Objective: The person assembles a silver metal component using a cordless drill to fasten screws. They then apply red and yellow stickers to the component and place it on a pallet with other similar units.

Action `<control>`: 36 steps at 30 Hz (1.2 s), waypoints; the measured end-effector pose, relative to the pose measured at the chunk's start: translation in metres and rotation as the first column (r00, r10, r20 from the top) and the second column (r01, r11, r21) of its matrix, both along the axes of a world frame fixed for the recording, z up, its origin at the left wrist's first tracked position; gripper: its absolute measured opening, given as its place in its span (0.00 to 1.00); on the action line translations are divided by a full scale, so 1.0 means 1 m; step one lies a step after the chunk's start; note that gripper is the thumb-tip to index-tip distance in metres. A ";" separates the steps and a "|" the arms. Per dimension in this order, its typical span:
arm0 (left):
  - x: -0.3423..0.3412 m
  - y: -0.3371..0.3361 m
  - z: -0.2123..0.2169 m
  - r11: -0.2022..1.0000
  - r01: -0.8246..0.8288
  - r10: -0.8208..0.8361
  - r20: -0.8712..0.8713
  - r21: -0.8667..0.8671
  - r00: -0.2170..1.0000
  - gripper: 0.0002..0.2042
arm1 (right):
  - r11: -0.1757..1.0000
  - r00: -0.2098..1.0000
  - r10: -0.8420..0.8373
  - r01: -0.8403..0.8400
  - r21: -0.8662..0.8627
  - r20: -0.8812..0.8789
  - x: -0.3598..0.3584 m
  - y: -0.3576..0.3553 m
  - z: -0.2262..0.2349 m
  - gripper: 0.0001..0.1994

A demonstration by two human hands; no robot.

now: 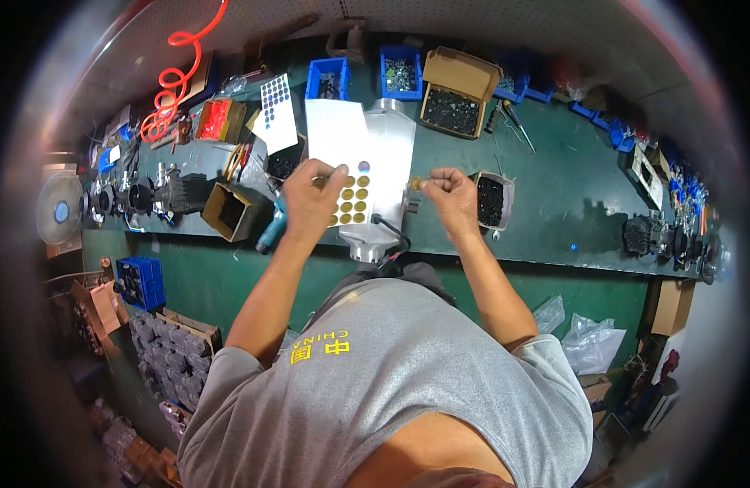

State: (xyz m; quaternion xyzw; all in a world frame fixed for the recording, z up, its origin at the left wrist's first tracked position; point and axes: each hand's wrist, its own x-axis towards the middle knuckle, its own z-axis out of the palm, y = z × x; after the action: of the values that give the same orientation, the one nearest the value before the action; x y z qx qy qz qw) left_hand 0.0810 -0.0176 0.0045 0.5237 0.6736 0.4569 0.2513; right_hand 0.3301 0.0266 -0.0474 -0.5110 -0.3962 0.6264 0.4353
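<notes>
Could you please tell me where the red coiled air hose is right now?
In the head view, the red coiled air hose hangs at the far left end of the green workbench, just left of the small box of red parts.

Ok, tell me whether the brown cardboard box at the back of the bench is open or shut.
Open: the cardboard box has its lid flap folded back, and dark small parts show inside.

A factory assembly workshop: a long green counter carries blue parts bins, open cardboard boxes of small dark fasteners, screwdrivers and rows of metal castings. A red coiled air hose hangs far left.
</notes>
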 end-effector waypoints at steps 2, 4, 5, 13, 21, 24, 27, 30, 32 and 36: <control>-0.024 -0.016 -0.001 0.994 -0.112 0.111 -0.055 -0.018 0.992 0.12 | 0.999 0.999 0.028 -0.027 -0.041 0.040 -0.015 -0.005 -0.006 0.14; -0.042 -0.033 -0.006 0.987 -0.150 0.151 0.020 -0.051 0.988 0.12 | 0.996 0.984 0.086 -0.082 -0.036 0.154 -0.026 -0.009 -0.023 0.14; -0.047 -0.040 -0.009 0.986 -0.165 0.165 0.005 -0.037 0.986 0.13 | 0.993 0.971 0.115 -0.110 -0.036 0.211 -0.031 -0.011 -0.031 0.14; -0.072 -0.076 -0.039 0.974 -0.180 0.197 0.118 -0.138 0.973 0.12 | 0.991 0.908 0.127 -0.134 -0.009 0.399 -0.056 -0.017 -0.064 0.15; -0.086 -0.074 -0.041 0.987 -0.122 0.129 0.068 -0.101 0.989 0.13 | 0.996 0.888 0.060 -0.082 0.029 0.456 -0.064 -0.020 -0.056 0.18; -0.089 -0.071 -0.038 0.988 -0.112 0.120 0.076 -0.103 0.990 0.13 | 0.997 0.871 0.049 -0.071 0.027 0.488 -0.065 -0.020 -0.056 0.17; -0.091 -0.069 -0.037 0.988 -0.112 0.123 0.106 -0.107 0.987 0.13 | 0.997 0.864 0.038 -0.067 0.039 0.503 -0.065 -0.019 -0.060 0.17; -0.095 -0.068 -0.036 0.988 -0.106 0.121 0.124 -0.115 0.985 0.12 | 0.996 0.838 0.037 -0.076 0.049 0.544 -0.069 -0.021 -0.050 0.17; -0.094 -0.067 -0.035 0.986 -0.107 0.125 0.145 -0.128 0.982 0.12 | 0.995 0.817 0.031 -0.079 0.058 0.576 -0.070 -0.022 -0.047 0.18; -0.095 -0.066 -0.032 0.993 -0.086 0.095 0.119 -0.077 0.988 0.12 | 0.994 0.768 0.030 -0.091 0.062 0.639 -0.073 -0.022 -0.049 0.18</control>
State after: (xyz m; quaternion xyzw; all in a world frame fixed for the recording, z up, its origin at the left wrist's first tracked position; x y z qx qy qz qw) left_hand -0.0141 -0.0833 -0.0271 0.4544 0.6958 0.4747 0.2898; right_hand 0.2575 0.0044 -0.0967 -0.6599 -0.5642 0.4115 0.2773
